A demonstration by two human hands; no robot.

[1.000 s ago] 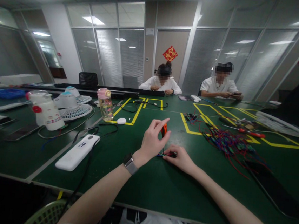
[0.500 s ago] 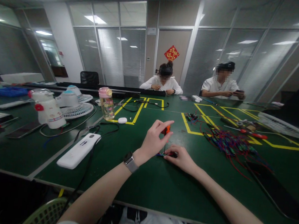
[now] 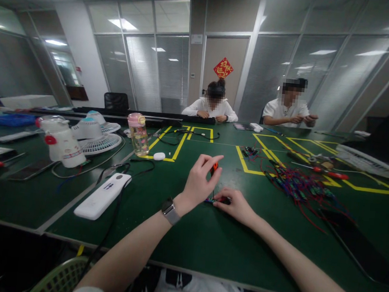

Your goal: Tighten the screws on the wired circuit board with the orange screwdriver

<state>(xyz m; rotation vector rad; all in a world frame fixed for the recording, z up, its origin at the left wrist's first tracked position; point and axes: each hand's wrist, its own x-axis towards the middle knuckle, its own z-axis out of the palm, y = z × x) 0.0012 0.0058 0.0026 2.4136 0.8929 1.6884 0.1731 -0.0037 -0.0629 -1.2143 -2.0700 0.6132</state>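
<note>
My left hand (image 3: 201, 178), with a watch on its wrist, is closed round the orange-and-black handle of a screwdriver (image 3: 215, 167). The screwdriver stands nearly upright, its thin shaft pointing down at a small circuit board (image 3: 210, 201) on the green table. Whether its tip touches the board is too small to tell. My right hand (image 3: 232, 205) rests on the tabletop with its fingers pinched on the board's right edge. Something dark, perhaps wiring, shows under those fingers, and most of the board is hidden.
A heap of circuit boards with red and blue wires (image 3: 302, 186) lies to the right, near a dark phone-like slab (image 3: 357, 246). To the left are a white power bank (image 3: 103, 197), a pink-lidded bottle (image 3: 138, 136) and a white bottle (image 3: 62, 142). Two people sit across the table (image 3: 171, 249).
My left hand has shifted slightly left and its fingers have turned a little round the screwdriver handle. My right hand stays on the board. Across the table, one person's hands have moved.
</note>
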